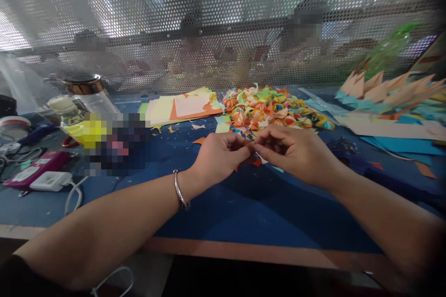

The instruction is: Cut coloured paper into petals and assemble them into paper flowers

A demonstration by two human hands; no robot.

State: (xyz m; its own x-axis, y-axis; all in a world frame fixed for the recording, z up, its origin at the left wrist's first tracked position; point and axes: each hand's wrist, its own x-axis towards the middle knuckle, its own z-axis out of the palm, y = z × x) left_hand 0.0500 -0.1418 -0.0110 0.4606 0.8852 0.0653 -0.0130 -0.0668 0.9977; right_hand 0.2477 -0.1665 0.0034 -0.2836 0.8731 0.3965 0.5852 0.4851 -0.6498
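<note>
My left hand (pixel 219 158), with a silver bangle on the wrist, and my right hand (pixel 296 153) meet fingertip to fingertip above the blue table. Both are closed in a pinch. Whatever sits between the fingertips is hidden or too small to name. Bits of orange paper (pixel 257 162) show just below the fingers. Right behind the hands is a heap of small folded paper pieces (pixel 272 109) in orange, yellow, green and pink. To the left of the heap lies a stack of coloured paper sheets (pixel 160 110), with small paper scraps (pixel 198 126) scattered in front.
A yellow-liquid bottle (pixel 66 118), a clear flask (pixel 92 97) and a purple power strip (pixel 38 169) stand left. Pointed folded paper (pixel 386 90), blue sheets (pixel 400 146) and a dark blue tool (pixel 386 176) lie right. Behind a perforated metal screen (pixel 230 65), people are dimly visible.
</note>
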